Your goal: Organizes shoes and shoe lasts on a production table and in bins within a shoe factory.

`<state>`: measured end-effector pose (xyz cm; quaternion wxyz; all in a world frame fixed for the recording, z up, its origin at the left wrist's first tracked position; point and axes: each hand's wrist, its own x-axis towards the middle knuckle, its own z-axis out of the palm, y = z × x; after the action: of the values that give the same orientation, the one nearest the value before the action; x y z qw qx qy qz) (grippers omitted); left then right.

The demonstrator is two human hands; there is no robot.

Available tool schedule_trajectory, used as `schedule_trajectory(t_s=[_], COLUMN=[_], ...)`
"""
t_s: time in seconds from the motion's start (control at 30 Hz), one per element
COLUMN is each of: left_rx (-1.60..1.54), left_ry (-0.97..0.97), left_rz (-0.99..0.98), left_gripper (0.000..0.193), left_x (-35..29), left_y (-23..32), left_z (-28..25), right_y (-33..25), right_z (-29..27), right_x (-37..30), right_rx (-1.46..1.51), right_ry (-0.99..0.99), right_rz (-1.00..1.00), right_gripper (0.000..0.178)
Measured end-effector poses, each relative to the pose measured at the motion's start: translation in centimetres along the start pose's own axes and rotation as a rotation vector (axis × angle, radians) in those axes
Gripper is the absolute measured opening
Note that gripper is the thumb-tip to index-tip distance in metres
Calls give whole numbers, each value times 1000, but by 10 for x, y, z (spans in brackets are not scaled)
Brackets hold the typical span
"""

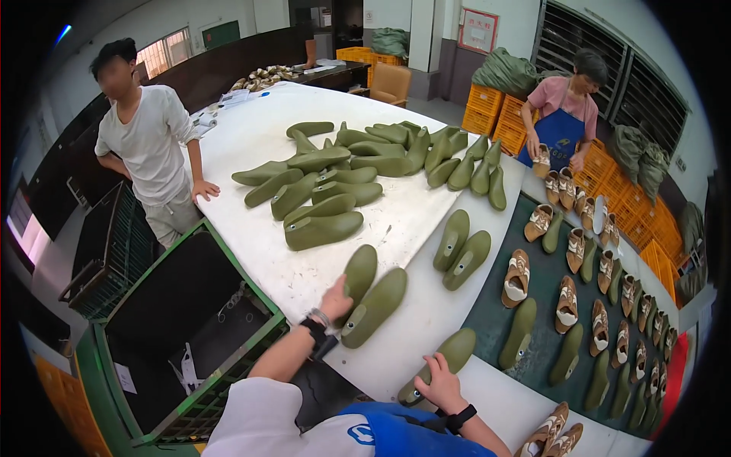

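My left hand [335, 300] grips the near end of a green shoe last [361, 271] on the white tabletop. Right beside it lies a second green last [378, 306], sole up. My right hand [443, 384] is closed over another green last [458, 347] at the table's near edge, its fingers and thumb around the narrow part. Two more lasts, one of them this last [467, 261], lie farther off between the table and the green belt. Watch-like bands circle both my wrists.
A pile of green lasts [320, 158] covers the table's middle. On the right, a dark green conveyor [487, 324] bears rows of brown-and-white shoes [515, 276] and lasts. A green-framed cart [221, 381] stands at left. One person leans on the table; another, in a blue apron [553, 143], handles a shoe.
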<state>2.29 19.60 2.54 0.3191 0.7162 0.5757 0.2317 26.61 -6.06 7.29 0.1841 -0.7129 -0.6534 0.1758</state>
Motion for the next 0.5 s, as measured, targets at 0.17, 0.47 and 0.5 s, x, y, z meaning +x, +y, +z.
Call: schedule_trajectory(t_s=[0.17, 0.47, 0.5], left_rx=[21, -242, -154], left_ry=[-272, -584, -418], left_rz=[37, 202, 257], left_gripper=[69, 74, 73], left_x=[-49, -45, -11], left_y=[59, 70, 55], left_z=[5, 20, 6], right_y=[-6, 0, -5], right_z=[-5, -22, -25], right_x=[1, -13, -13], right_rx=[23, -76, -64], right_ry=[27, -46, -56], right_rz=[-18, 171, 213], right_gripper=[63, 61, 60])
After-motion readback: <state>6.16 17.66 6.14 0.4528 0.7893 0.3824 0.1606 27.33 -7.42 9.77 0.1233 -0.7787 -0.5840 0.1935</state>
